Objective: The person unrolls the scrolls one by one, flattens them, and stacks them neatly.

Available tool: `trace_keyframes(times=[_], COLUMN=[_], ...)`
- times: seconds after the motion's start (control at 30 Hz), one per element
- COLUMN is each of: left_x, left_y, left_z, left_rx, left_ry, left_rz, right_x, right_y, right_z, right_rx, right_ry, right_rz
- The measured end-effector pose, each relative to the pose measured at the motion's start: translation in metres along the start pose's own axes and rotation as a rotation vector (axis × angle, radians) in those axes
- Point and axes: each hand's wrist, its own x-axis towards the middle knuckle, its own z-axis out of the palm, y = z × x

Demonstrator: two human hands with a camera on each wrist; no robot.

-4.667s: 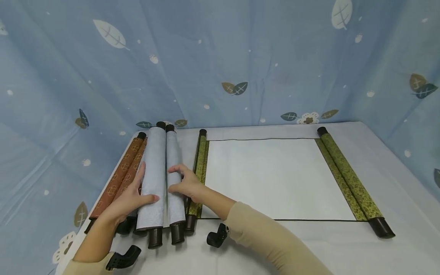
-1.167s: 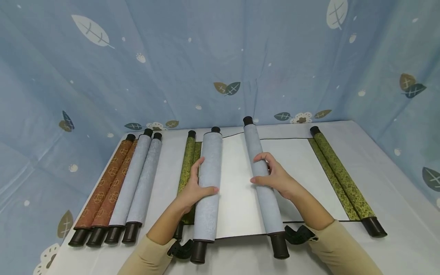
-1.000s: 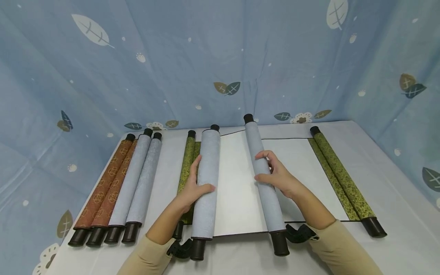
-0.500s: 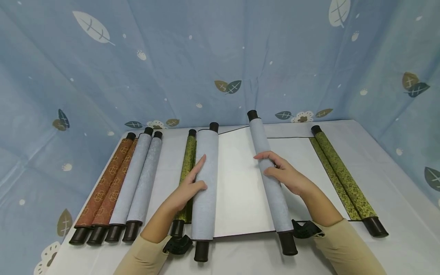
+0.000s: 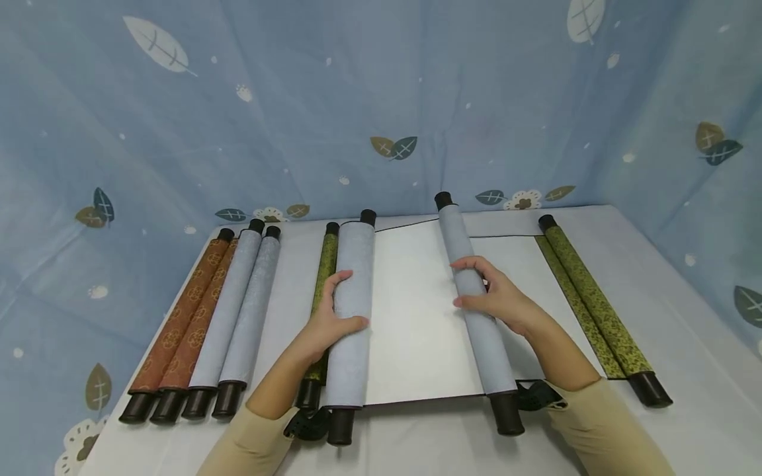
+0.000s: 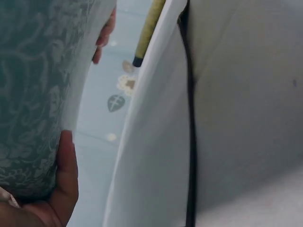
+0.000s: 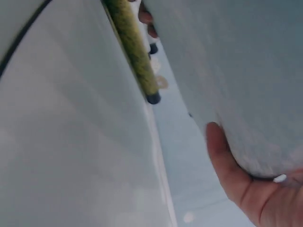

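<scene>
A pale blue scroll is partly unrolled, its white sheet (image 5: pixel 417 317) stretched between two rolls with dark end knobs. My left hand (image 5: pixel 327 327) grips the left roll (image 5: pixel 356 258), thumb on top near its middle. My right hand (image 5: pixel 499 296) curls round the right roll (image 5: pixel 485 344) in the same manner; some fingers are hidden behind it. The scroll is lifted above an open green scroll, covering much of that one's white sheet (image 5: pixel 512 248). Both wrist views show fingers wrapped around the blue patterned rolls (image 6: pixel 33 94).
The green scroll's left roll (image 5: pixel 326 264) lies beside my left hand, its right roll (image 5: pixel 595 301) further right. At the left lie two brown patterned rolls (image 5: pixel 181 324) and two pale blue rolls (image 5: pixel 253 311), side by side. A blue leaf-print curtain (image 5: pixel 268 119) stands behind the white-covered table (image 5: pixel 667 317).
Since the oldest frame, my hands have carried the blue scroll from the left onto the green one. Lately the rolls have drawn further apart, right one rightward, left one slightly leftward, showing more sheet.
</scene>
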Motion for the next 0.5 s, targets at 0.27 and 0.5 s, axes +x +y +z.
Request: trace_keyframes(times=[0.27, 0.5], left_x=[-0.001, 0.001], left_y=[0.001, -0.003], left_z=[-0.007, -0.010], left_rx=[0.037, -0.058], left_ry=[-0.011, -0.013], left_rz=[0.006, -0.075], right_x=[-0.010, -0.013], right_y=[0.000, -0.001], right_z=[-0.016, -0.023], right_rx=[-0.088, 0.008], right_ry=[-0.170, -0.183], right_rz=[-0.010, -0.035])
